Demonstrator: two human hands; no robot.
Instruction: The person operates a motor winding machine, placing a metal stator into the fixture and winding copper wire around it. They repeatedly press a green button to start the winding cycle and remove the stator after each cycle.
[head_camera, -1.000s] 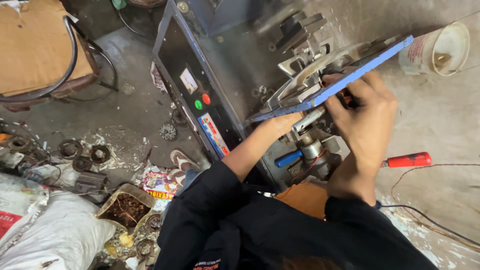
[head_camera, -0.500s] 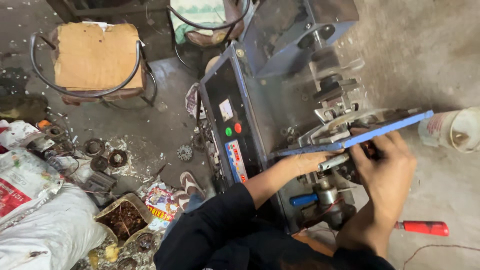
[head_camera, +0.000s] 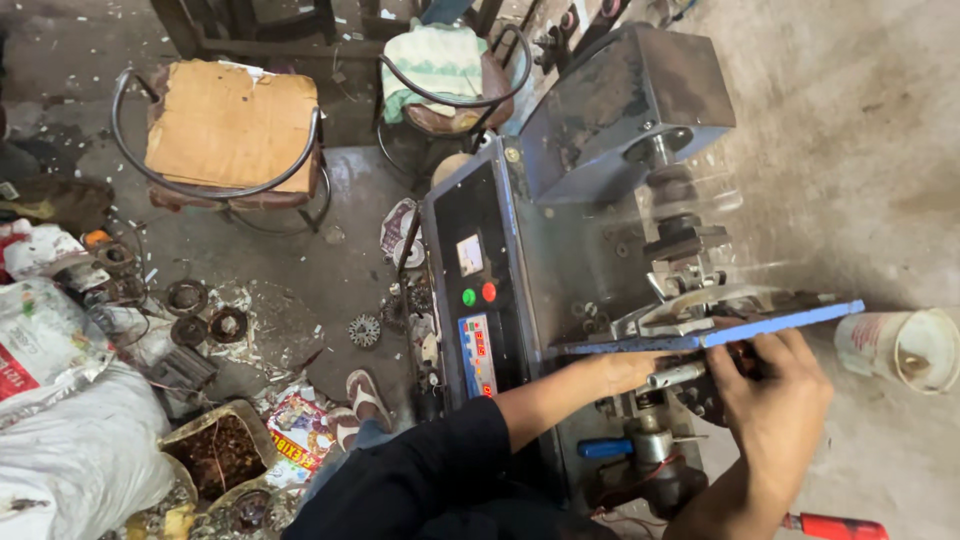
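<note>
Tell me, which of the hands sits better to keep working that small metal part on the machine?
Probably the right hand: it already rests on the metal part under the blue plate; the left hand is partly hidden beneath the plate.

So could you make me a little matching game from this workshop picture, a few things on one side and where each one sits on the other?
Things:
1. blue flat bar
2. white cup
3. cardboard sheet
4. red-handled tool

Places:
A. on the seat of a metal stool, upper left
B. on the concrete at the far right, beyond the bar's end
C. at the bottom edge, beside the right forearm
D. across the machine, just above the right hand

Pairs: 1-D, 2-B, 3-A, 4-C
</note>
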